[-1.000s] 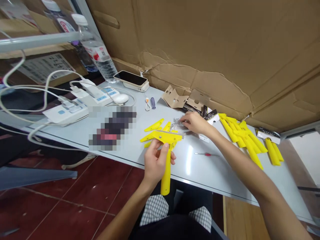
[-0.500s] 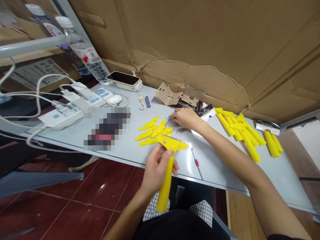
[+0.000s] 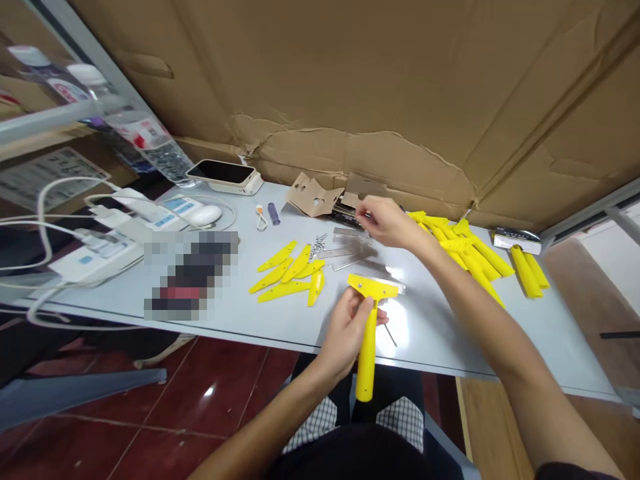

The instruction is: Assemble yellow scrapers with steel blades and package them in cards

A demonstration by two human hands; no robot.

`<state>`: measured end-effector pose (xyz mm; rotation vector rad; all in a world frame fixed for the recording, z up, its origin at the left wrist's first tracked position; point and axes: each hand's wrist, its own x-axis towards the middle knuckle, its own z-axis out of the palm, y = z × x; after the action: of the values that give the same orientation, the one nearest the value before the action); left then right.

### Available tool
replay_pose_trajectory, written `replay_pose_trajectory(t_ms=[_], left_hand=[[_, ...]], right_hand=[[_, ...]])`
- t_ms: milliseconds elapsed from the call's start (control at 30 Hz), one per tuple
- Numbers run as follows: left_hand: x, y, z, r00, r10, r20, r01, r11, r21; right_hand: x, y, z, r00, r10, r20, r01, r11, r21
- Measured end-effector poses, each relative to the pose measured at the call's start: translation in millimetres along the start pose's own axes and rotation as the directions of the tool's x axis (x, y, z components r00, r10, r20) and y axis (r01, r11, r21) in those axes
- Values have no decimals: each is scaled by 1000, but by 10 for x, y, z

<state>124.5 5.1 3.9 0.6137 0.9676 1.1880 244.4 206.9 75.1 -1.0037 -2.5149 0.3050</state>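
My left hand (image 3: 345, 330) is wrapped round a yellow scraper (image 3: 367, 363), its wide head up and its handle pointing down towards my lap. A clear or metallic strip shows at the head's right end. Over the back of the table, my right hand (image 3: 383, 220) has its fingers curled together; whatever they pinch is too small to make out. Below that hand lie several flat metal blades (image 3: 343, 252) and a heap of small screws (image 3: 318, 247). Several yellow plates (image 3: 284, 275) are spread to the left. A screwdriver's shaft (image 3: 391, 335) shows partly behind the scraper.
Several yellow scraper handles (image 3: 475, 257) are piled at the right. Opened cardboard packaging (image 3: 313, 197) stands at the back. A phone (image 3: 223, 173), power strips (image 3: 100, 257) with cables and a water bottle (image 3: 150, 140) occupy the left side. A cardboard wall (image 3: 320, 73) rises behind.
My right hand has risen off the screw heap and moved right, its fingers curled. The scraper in my left hand has shifted right, now covering part of the screwdriver. The view has turned slightly.
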Motion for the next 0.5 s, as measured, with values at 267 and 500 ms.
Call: replay_pose_trajectory(t_ms=[267,500], left_hand=[[256,74,-27,999,-11,42,7,997,82],[183,25,-14,998,53,38,-57,991,118]], right_hand=[[-1226,146,-124,957,238,165,-288,834,470],[-1318,-149,60,985,150,85,-172,880,442]])
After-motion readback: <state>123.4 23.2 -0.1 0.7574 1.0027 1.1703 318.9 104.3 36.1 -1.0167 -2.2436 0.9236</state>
